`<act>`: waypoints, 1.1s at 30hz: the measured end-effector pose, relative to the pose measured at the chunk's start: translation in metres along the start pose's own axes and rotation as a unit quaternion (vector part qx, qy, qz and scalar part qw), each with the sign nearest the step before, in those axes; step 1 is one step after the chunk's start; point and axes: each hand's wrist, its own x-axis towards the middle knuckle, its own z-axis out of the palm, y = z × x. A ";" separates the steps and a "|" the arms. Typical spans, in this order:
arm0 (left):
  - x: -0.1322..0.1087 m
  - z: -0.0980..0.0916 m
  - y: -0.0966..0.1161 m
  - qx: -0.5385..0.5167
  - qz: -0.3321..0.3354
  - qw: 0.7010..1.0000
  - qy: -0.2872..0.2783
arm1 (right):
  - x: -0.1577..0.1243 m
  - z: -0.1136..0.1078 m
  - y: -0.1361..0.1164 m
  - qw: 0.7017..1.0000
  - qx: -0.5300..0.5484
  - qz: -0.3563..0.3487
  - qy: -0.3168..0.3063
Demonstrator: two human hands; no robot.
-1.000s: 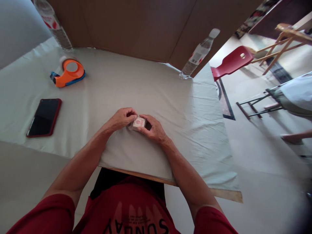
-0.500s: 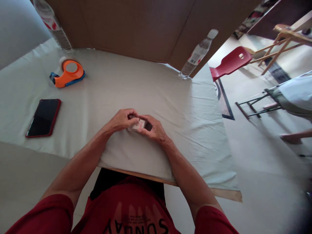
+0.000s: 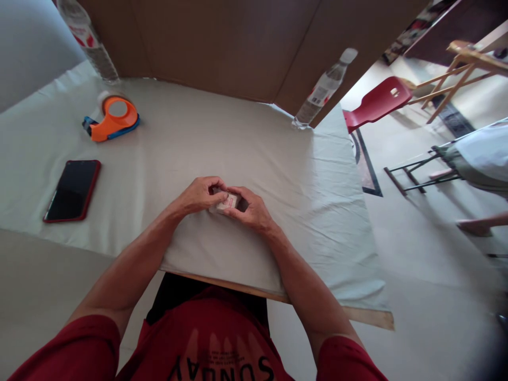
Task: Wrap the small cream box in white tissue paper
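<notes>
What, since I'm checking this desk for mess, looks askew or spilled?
Nothing looks spilled or damaged. The left hand and right hand hold a small box. The cloth is creased at its right side, with the wooden table edge bare.

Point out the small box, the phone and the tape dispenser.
small box [image 3: 227, 202]: head view, on its printed top face.
phone [image 3: 72, 190]: head view, middle of its dark screen.
tape dispenser [image 3: 111, 127]: head view, on its orange body.
</notes>
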 end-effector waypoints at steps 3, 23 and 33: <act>0.000 -0.001 0.000 -0.025 0.005 1.000 0.014 | 0.000 0.001 0.002 0.999 -0.004 -0.050 0.023; 0.000 -0.007 0.000 0.005 -0.053 0.998 -0.039 | 0.001 -0.007 -0.004 0.994 0.008 0.106 -0.021; -0.001 -0.004 0.002 0.007 0.006 1.000 0.008 | 0.002 -0.007 -0.007 0.997 -0.002 0.036 0.066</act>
